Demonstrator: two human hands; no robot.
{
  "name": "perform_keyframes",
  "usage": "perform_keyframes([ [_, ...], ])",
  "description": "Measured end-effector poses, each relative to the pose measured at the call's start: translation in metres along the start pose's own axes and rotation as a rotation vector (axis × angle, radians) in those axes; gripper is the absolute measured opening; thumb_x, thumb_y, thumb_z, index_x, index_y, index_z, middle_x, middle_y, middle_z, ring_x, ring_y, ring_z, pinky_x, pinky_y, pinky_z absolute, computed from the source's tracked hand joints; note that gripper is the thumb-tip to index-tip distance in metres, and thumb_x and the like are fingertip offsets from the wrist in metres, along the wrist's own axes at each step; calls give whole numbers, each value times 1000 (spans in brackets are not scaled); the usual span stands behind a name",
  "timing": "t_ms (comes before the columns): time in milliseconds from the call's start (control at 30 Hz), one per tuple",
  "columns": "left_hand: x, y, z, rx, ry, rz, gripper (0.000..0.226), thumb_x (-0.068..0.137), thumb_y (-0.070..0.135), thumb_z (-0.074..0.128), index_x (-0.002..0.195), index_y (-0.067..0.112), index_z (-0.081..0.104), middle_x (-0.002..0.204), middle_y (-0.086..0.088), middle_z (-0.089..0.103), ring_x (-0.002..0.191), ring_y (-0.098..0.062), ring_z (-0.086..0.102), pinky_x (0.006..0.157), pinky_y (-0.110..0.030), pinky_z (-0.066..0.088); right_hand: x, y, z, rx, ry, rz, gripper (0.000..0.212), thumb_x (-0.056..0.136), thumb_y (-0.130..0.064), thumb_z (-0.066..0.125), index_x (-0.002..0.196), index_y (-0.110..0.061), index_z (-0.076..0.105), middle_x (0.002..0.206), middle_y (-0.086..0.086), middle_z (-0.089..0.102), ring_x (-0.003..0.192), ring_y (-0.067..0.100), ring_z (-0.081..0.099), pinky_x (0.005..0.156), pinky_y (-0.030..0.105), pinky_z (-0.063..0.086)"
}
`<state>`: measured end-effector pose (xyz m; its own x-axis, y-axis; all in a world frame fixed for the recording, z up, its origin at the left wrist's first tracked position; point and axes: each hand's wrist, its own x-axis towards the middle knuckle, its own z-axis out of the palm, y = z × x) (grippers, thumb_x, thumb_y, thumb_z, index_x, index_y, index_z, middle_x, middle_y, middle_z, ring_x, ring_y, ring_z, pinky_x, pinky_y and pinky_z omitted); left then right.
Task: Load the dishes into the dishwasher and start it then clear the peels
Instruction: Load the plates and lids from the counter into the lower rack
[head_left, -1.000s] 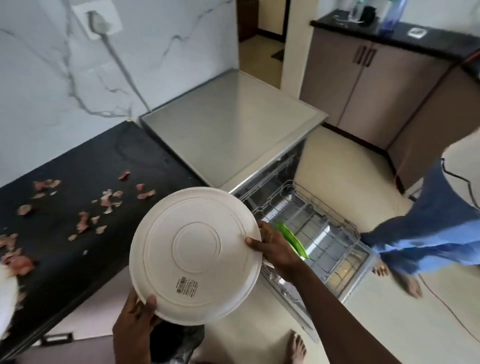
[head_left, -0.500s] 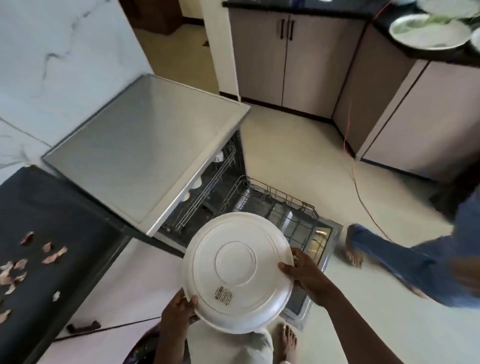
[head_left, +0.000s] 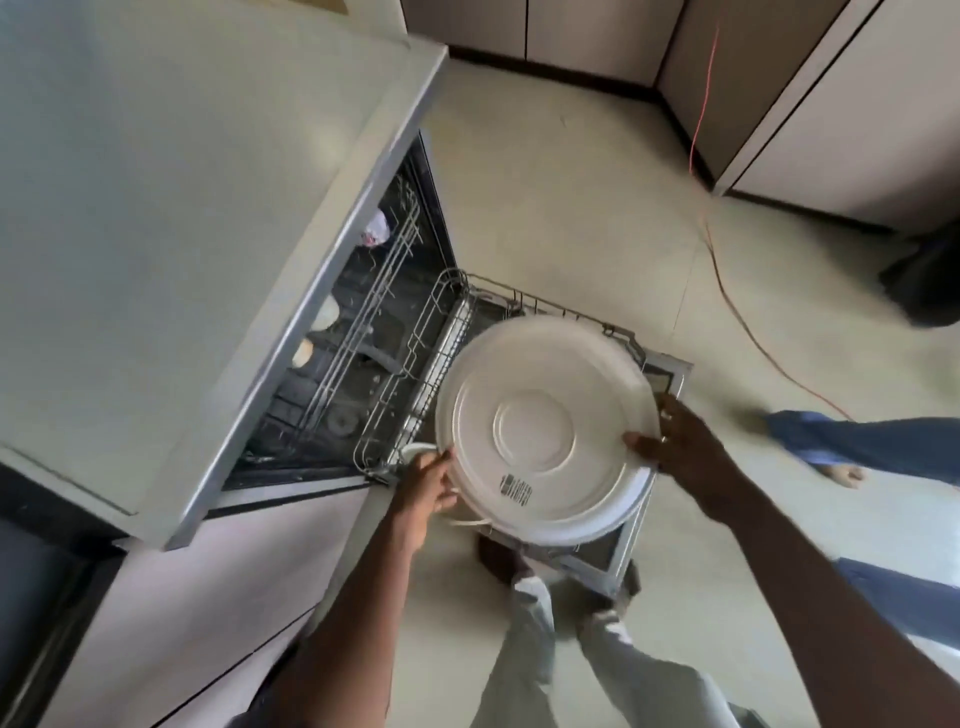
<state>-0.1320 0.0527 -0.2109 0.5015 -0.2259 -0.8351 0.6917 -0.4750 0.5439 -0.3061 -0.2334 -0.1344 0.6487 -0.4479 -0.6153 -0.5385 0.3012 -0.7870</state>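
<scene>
Nearest, at the lower centre of the frame, pale trouser legs (head_left: 524, 649) and dark footwear are seen from above on the floor (head_left: 545, 208). Just above them a round white plate (head_left: 540, 431) is held upside down in the centre of the frame, over the pulled-out lower rack (head_left: 415, 353) and the lowered door (head_left: 618, 561) of the dishwasher (head_left: 182, 182). Its matte underside is turned up, moulded with concentric raised rings around a flat central disc, and a small barcode label (head_left: 517, 487) is stuck near the lower edge. The plate's left rim is gripped by the left hand (head_left: 423, 486), fingers curled round the edge. The right rim is pinched by the right hand (head_left: 685, 447), with the thumb laid on the underside and the fingers tucked behind. A second white rim shows just under the plate's lower edge; what it belongs to cannot be told. The rack is made of thin grey wire in a grid with upright tines. The dishwasher's flat, smooth, pale grey top fills the upper left. At the right edge, legs in blue cloth (head_left: 857, 447) are seen. Farther off, a thin orange cable (head_left: 698, 130) trails across the glossy cream floor toward flat-fronted cabinets (head_left: 587, 31) along the top.
</scene>
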Motion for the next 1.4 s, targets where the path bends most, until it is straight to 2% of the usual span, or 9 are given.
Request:
perform_keyframes([
  [233,119,107,37,112,-72,180,61,100,60,42,149,24,40,149,-7,50,129,-27,54,93,-35,51,94,-22,-3,-431,45,-225,38,88,-7,74,122,-17,58,100,-7,66,82,-12,60,75,8,43],
  [367,151,146,43,200,-122,332,61,101,52,50,153,25,31,143,-9,52,115,-30,62,82,-34,58,138,-20,9,-745,99,-278,39,89,-29,72,125,-22,59,110,2,69,102,25,63,78,29,43],
  [500,174,144,47,223,-166,408,77,94,38,68,157,28,25,148,-11,46,123,-29,58,79,-30,59,162,-12,34,-901,154,-277,48,93,-29,69,139,-27,56,131,13,65,117,39,61,94,42,46],
  [567,182,130,47,201,-148,420,85,86,35,77,155,27,29,152,-13,41,133,-28,50,79,-29,59,169,-5,45,-949,162,-309,47,95,-29,67,141,-25,56,129,18,66,114,42,62,94,46,50],
  [700,191,106,44,222,-23,380,108,64,50,89,153,22,35,150,-10,46,129,-15,53,99,-48,54,183,22,59,-1058,116,-338,34,99,-29,61,133,-27,55,115,19,71,94,42,67,75,42,51],
  [800,200,98,42,145,-20,380,101,71,23,89,155,21,34,153,-12,43,103,12,61,104,-51,50,195,34,70,-1073,99,-348,30,101,-30,57,131,-30,53,102,16,74,80,36,67,65,34,38],
  [967,206,100,29,172,47,379,118,52,48,93,153,25,35,146,-5,53,123,-15,60,105,-49,50,203,39,85,-1089,63,-325,30,105,-32,51,135,-35,49,97,11,72,62,23,49,58,29,33],
  [1167,205,116,23,262,99,463,106,55,54,90,147,27,45,134,0,62,123,-14,59,102,-44,52,205,27,82,-1035,74,-353,30,103,-34,54,133,-33,53,102,13,74,67,23,49,63,30,36],
  [1400,206,112,7,171,95,398,86,69,10,88,144,17,48,134,-2,57,111,-10,66,103,-48,51,209,16,98,-1170,14,-367,25,106,-35,46,131,-37,48,81,-4,55,55,15,42,56,28,31],
])
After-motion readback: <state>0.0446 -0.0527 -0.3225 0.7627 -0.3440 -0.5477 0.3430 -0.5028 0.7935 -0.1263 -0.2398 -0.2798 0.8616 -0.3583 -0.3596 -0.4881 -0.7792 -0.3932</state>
